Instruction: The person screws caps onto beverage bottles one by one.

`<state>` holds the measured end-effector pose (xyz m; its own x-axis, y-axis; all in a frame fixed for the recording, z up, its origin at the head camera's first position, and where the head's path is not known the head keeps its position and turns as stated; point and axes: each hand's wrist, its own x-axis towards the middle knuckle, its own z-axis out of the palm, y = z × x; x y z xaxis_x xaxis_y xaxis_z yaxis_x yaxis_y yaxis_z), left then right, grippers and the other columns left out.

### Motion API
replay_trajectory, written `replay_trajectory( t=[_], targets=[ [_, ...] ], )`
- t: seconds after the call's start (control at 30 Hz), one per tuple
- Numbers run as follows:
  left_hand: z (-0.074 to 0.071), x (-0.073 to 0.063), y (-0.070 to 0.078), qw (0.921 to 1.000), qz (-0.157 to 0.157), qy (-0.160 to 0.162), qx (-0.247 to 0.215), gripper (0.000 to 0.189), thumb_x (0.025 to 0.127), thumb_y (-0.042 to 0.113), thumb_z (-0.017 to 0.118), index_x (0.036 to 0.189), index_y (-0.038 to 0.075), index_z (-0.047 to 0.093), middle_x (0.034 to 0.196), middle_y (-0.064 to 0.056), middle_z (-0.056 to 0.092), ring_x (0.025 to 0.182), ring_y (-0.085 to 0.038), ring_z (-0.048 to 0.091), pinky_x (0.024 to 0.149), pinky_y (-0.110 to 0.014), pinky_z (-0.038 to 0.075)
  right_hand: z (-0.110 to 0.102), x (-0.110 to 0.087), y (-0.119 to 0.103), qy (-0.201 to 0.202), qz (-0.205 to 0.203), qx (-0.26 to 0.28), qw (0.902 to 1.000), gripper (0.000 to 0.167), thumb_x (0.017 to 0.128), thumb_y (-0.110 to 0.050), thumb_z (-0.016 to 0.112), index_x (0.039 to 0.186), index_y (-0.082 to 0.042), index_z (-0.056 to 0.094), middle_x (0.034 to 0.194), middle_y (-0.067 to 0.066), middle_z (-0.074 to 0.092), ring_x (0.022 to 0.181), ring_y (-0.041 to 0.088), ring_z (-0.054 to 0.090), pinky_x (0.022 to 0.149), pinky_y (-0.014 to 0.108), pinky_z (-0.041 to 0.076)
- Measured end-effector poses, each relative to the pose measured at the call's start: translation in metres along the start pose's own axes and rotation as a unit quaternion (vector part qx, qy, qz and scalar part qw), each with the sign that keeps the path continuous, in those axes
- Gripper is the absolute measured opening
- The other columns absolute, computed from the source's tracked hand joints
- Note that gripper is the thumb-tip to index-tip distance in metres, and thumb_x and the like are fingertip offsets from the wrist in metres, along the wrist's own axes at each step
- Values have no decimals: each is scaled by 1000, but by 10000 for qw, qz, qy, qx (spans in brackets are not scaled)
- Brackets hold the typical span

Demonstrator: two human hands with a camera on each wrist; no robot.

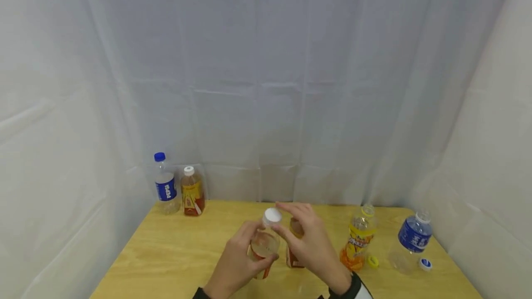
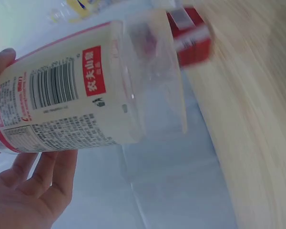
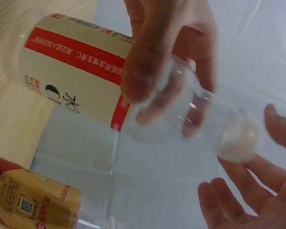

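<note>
Seen from the head camera, the person's left hand [image 1: 234, 260] wraps thumb and fingers round the upper part of a clear bottle [image 1: 264, 243], which sits at that hand's two o'clock. Its cream and red label [image 2: 57, 90] shows a barcode in the left wrist view. The right hand [image 1: 309, 241] has its fingers loosely spread, thumb apart from them, about the white cap [image 1: 272, 216] at the bottle's mouth; the cap lies at this hand's ten o'clock. Blur in the right wrist view makes it hard to tell how firmly, if at all, those fingers touch it.

From the clear bottle, a red-brown bottle [image 1: 295, 260] stands near at about four o'clock, partly behind the right hand. Farther out toward three o'clock come an uncapped orange-drink bottle [image 1: 356, 243], a yellow cap [image 1: 372, 261] just beside it, then an uncapped blue-labelled bottle [image 1: 414, 234] with a blue-and-white cap [image 1: 425, 264] at its five o'clock. At ten o'clock, on the wooden table [image 1: 166, 243], a yellow-labelled bottle [image 1: 192, 194] stands beside a Pepsi bottle [image 1: 166, 188]. White sheeting [image 1: 282, 82] hangs at twelve.
</note>
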<state>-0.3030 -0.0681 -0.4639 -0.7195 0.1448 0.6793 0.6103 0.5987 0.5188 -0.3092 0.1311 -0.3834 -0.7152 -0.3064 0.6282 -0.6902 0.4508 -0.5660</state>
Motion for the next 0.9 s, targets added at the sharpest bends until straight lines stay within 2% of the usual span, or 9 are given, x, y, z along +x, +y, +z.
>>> replay_trajectory(
  t=[0.03, 0.13, 0.2, 0.27, 0.4, 0.5, 0.67, 0.8, 0.9],
  targets=[
    [-3, 3, -7, 9998, -149, 52, 77, 68, 73, 30, 94, 130, 19, 58, 119, 4, 65, 105, -10, 65, 86, -35, 59, -3, -1, 3, -3, 101, 58, 9999, 42, 91, -32, 77, 131, -28, 68, 124, -11, 66, 96, 6, 53, 78, 29, 54],
    [-11, 16, -37, 9972, -616, 248, 338, 82, 70, 28, 95, 139, 14, 54, 120, 0, 66, 107, -16, 67, 87, -41, 58, -16, -5, 10, 15, 270, 266, 9993, 39, 94, -26, 74, 132, -26, 66, 125, -9, 64, 102, 7, 59, 84, 34, 57],
    [-15, 29, -63, 9932, -952, 407, 523, 89, 71, 31, 95, 145, 12, 48, 124, -8, 67, 108, -23, 67, 87, -46, 58, -26, -8, 15, -50, 270, 351, 9990, 28, 97, -22, 71, 125, -26, 70, 120, -9, 66, 100, 8, 63, 82, 32, 58],
    [-17, 42, -92, 9888, -1161, 613, 707, 91, 72, 31, 94, 146, 9, 46, 124, -13, 67, 108, -29, 68, 88, -51, 57, -35, -11, 20, -295, 364, 455, 9979, 19, 99, -19, 67, 117, -25, 73, 114, -9, 69, 98, 9, 66, 80, 28, 58],
    [-21, 62, -144, 9787, -1518, 974, 986, 75, 75, 29, 92, 134, 4, 53, 124, -19, 60, 112, -39, 64, 94, -58, 53, -46, -16, 28, -870, 606, 548, 9928, 16, 103, -22, 62, 109, -29, 74, 109, -8, 72, 100, 11, 68, 81, 27, 58],
    [-18, 72, -171, 9725, -1809, 1023, 1053, 72, 78, 26, 90, 135, 2, 53, 126, -21, 53, 116, -42, 58, 100, -60, 49, -51, -22, 34, -1171, 637, 501, 9898, 17, 104, -24, 61, 112, -32, 72, 110, -9, 71, 99, 10, 66, 81, 27, 58],
    [-15, 78, -197, 9632, -2172, 1133, 1105, 72, 80, 26, 89, 137, 0, 52, 127, -24, 54, 119, -45, 56, 104, -61, 45, -55, -31, 41, -1627, 596, 641, 9828, 16, 105, -29, 58, 115, -32, 70, 109, -11, 69, 99, 10, 65, 79, 27, 56],
    [-11, 82, -208, 9594, -2283, 1276, 1057, 75, 81, 24, 87, 140, -2, 49, 130, -27, 54, 122, -47, 55, 106, -61, 44, -55, -35, 48, -1643, 416, 677, 9832, 17, 105, -27, 58, 115, -28, 71, 108, -9, 69, 94, 8, 64, 75, 26, 55],
    [-7, 87, -210, 9577, -2395, 1235, 1011, 78, 84, 24, 85, 144, -2, 43, 135, -28, 52, 126, -49, 52, 108, -62, 41, -56, -37, 53, -1607, 329, 648, 9843, 17, 105, -24, 59, 117, -24, 71, 110, -8, 70, 95, 7, 64, 76, 26, 56]
  ],
)
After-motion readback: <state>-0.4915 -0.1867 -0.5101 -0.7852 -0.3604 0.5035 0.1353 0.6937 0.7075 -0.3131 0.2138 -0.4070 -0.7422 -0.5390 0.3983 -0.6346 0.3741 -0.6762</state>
